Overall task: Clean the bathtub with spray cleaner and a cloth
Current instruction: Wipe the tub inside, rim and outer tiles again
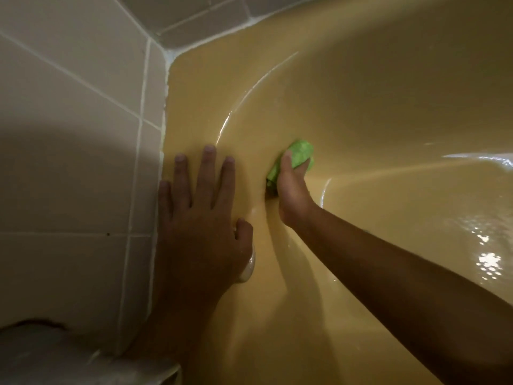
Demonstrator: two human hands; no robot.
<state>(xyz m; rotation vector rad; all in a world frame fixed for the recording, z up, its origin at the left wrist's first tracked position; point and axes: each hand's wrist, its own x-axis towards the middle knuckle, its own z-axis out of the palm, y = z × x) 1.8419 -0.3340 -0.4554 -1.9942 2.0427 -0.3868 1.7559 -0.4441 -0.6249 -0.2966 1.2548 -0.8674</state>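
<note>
The yellow bathtub (pixel 361 112) fills the right and middle of the head view, its inside wet and shiny. My left hand (pixel 202 218) lies flat with spread fingers on the tub's flat rim, beside the tiled wall. My right hand (pixel 291 190) reaches over the rim's inner curve and grips a bunched green cloth (pixel 298 155), pressing it against the tub's sloping inner wall. A small blob of white foam (pixel 248 269) sits by my left thumb. No spray bottle is in view.
Beige wall tiles (pixel 69 107) with white grout run along the left and the top. The tub corner (pixel 173 58) is sealed with white caulk. Water glints on the tub floor (pixel 488 259). A pale, worn object (pixel 41 354) sits at the bottom left.
</note>
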